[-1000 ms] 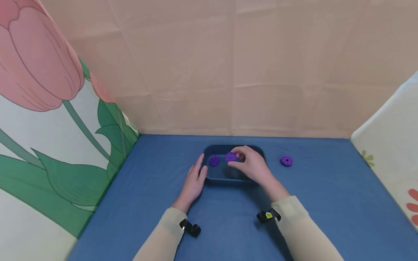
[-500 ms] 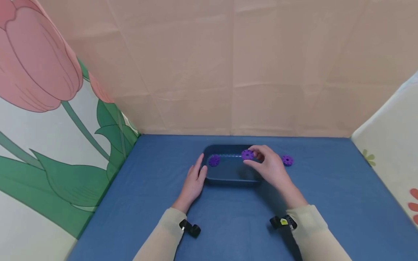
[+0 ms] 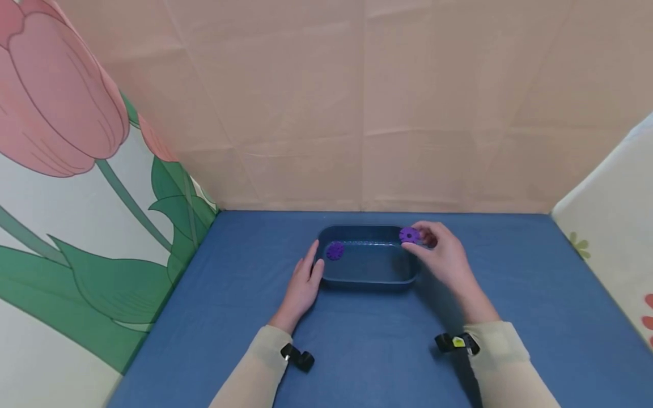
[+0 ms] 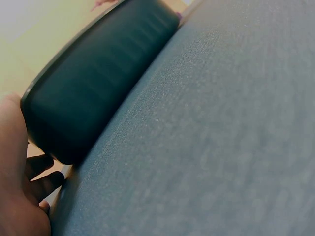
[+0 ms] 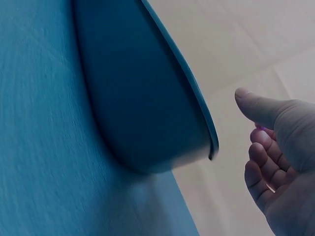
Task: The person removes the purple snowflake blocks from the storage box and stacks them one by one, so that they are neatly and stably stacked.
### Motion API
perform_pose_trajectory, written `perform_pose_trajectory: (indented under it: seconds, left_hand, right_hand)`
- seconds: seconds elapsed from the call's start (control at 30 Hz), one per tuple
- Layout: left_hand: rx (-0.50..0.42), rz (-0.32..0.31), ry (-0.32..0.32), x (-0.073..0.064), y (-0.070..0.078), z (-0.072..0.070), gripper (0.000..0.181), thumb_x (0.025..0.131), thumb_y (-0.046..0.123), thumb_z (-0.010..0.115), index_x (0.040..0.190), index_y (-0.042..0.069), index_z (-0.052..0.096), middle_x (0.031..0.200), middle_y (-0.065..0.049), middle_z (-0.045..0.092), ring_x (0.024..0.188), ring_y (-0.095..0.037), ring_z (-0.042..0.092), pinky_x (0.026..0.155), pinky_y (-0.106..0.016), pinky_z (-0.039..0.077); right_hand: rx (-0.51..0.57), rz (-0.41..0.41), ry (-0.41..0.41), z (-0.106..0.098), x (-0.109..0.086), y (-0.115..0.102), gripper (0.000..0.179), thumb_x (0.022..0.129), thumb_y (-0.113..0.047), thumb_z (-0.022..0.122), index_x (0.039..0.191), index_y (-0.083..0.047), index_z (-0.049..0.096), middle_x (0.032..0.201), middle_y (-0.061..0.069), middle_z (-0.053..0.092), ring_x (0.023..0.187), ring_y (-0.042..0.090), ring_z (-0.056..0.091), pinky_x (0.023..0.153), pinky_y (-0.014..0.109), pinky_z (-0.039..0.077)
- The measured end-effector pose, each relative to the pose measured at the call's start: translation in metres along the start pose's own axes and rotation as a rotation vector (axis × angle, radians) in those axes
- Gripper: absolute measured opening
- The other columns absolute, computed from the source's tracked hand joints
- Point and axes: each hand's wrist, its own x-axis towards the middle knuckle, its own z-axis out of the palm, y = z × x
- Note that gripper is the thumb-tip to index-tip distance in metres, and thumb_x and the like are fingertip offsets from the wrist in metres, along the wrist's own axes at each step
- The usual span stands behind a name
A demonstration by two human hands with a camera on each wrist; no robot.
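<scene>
A dark blue rectangular tray (image 3: pixel 369 266) stands on the blue cloth. Inside it, toward the left end, lies a purple notched disc (image 3: pixel 334 250), like a small toy gear. My left hand (image 3: pixel 300 290) rests its extended fingers against the tray's left end; the left wrist view has them beside the tray's outer wall (image 4: pixel 103 73). Above the tray's right back corner, my right hand (image 3: pixel 448 260) pinches a second purple notched disc (image 3: pixel 409 235) with a centre hole, between thumb and fingers. In the right wrist view, the fingers hide nearly all of this disc.
Blue cloth (image 3: pixel 357 340) covers the table. A plain beige sheet (image 3: pixel 362 113) hangs behind it. To the left is a tulip-patterned sheet (image 3: pixel 66 215), and a whitish sheet (image 3: pixel 617 226) hangs on the right. Each wrist wears a small black camera.
My right hand has moved right with the pinched disc, from mid-tray to the right back corner. The disc on the cloth right of the tray is now out of sight. My left hand has stayed put.
</scene>
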Motion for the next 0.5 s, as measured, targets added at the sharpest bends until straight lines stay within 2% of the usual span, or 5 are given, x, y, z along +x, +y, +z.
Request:
perform_pose_trajectory:
  seconds: [0.23,0.5]
  left_hand:
    - [-0.001,0.006,-0.005,0.0,0.0,-0.001,0.054,0.103,0.06,0.032,0.154,0.053,0.016,0.161,0.022,0.023,0.153,-0.035,0.015,0.119,-0.063,0.02]
    - [0.005,0.012,-0.004,-0.001,0.001,-0.001,0.055,0.103,0.06,0.032,0.155,0.05,0.017,0.161,0.022,0.023,0.153,-0.036,0.015,0.119,-0.063,0.019]
  right_hand:
    - [0.0,0.024,0.041,-0.01,0.001,0.018,0.049,0.084,-0.045,0.078,0.124,-0.019,0.064,0.102,0.004,0.058,0.089,0.017,0.054,0.074,0.023,0.042]
    - [-0.024,0.069,0.093,-0.026,0.003,0.037,0.049,0.085,-0.047,0.076,0.123,-0.018,0.065,0.104,0.009,0.057,0.087,0.016,0.052,0.071,0.023,0.038]
